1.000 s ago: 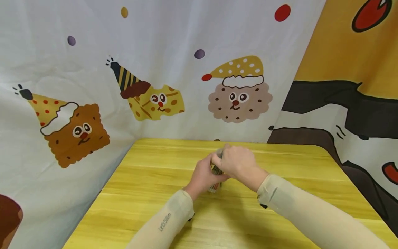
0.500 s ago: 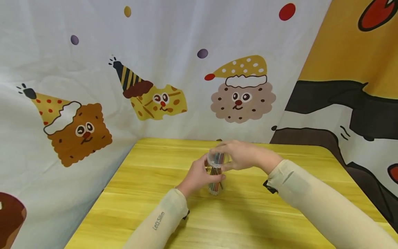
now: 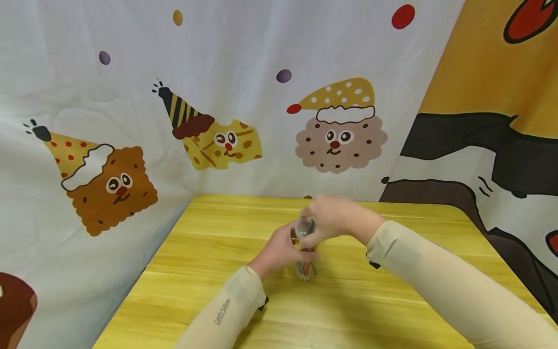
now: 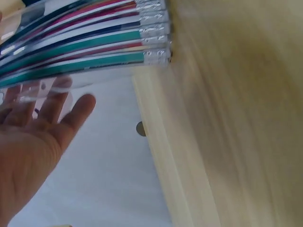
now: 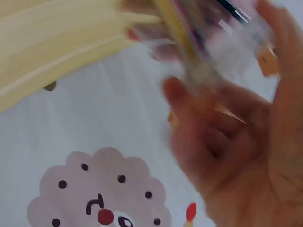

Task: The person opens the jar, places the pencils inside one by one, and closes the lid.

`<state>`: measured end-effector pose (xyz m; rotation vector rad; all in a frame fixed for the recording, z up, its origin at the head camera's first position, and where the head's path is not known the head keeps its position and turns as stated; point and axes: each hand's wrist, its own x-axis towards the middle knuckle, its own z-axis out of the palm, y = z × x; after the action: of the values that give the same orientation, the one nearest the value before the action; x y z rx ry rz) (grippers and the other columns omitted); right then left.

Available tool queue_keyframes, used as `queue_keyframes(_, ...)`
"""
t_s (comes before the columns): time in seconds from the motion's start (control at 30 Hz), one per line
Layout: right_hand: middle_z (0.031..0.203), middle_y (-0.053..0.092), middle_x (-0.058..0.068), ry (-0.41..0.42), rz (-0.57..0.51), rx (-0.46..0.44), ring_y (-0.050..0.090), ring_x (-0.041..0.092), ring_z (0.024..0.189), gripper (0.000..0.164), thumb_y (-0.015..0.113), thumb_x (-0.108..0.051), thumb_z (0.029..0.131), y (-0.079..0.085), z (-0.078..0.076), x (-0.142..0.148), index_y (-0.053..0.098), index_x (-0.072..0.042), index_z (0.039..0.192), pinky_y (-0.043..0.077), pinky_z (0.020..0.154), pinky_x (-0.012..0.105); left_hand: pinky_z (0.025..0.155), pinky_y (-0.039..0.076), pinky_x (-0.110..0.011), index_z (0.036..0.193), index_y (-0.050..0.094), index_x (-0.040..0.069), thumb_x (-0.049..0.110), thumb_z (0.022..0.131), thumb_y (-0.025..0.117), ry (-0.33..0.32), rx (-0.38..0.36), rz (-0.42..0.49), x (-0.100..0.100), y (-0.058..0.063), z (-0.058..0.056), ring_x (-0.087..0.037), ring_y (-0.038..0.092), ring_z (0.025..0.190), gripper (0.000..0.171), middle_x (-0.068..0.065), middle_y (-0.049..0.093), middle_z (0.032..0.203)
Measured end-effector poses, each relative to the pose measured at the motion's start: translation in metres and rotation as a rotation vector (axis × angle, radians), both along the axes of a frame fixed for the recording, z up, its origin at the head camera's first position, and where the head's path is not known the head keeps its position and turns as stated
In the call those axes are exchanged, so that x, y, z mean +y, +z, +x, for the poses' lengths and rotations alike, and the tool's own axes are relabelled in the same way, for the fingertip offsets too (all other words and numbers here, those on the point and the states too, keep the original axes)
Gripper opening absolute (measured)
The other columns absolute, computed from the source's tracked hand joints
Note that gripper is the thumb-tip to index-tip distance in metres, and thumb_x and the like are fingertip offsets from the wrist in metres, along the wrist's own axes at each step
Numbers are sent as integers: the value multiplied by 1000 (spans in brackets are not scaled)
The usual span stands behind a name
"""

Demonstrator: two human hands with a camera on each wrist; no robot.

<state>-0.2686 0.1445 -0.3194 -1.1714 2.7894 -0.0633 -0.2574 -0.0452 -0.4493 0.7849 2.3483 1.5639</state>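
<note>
A clear plastic tube [image 3: 307, 272] of pencils stands nearly upright over the table in the head view. My left hand [image 3: 281, 251] holds it around the middle, thumb across the near side. At the tube's clear top [image 3: 302, 227], my right hand [image 3: 332, 219] grips with thumb and curled fingers. Green, red and white pencils [image 4: 94, 47] with silver ferrules show through the plastic in the left wrist view, and the fingers of my left hand [image 4: 38, 125] reach behind it. Motion blurs the right wrist view, where my right hand [image 5: 227, 146] is around the tube's end.
The yellow wood-grain table [image 3: 209, 286] has its far edge just beyond the hands. Behind and to the left hangs a white cloth [image 3: 244, 43] printed with cartoon biscuits and cheese; an orange and black patterned part [image 3: 492, 87] lies to the right.
My right hand loosened around the tube's top, its fingers spread, then closed in on it again. The tube's base has shifted slightly right and nearer. My left hand keeps its hold.
</note>
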Motion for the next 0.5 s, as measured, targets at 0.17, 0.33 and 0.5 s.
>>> queue_keyframes(0.17,56,44,-7,-66,22,295,38,9,46,47,61,-62,96,-19,12,-4,56,-19,78,32,45,24,100,58,-36,150,55,45,41,88,90,36,101,-1,5,-4,4,-8,68,117,71,19,68,140)
queue_keyframes(0.33,62,50,-1,-248,24,291,46,15,48,50,51,-59,103,-25,26,-18,59,-13,84,41,44,30,108,57,-40,157,44,48,37,88,91,38,89,61,6,-5,7,-8,64,132,84,20,61,152)
queue_keyframes(0.5,55,39,-9,60,-82,438,31,6,44,44,62,-59,98,-34,9,-2,59,-17,86,27,42,22,103,56,-38,152,47,45,22,93,84,-63,3,45,2,-6,0,-9,63,120,73,16,63,144)
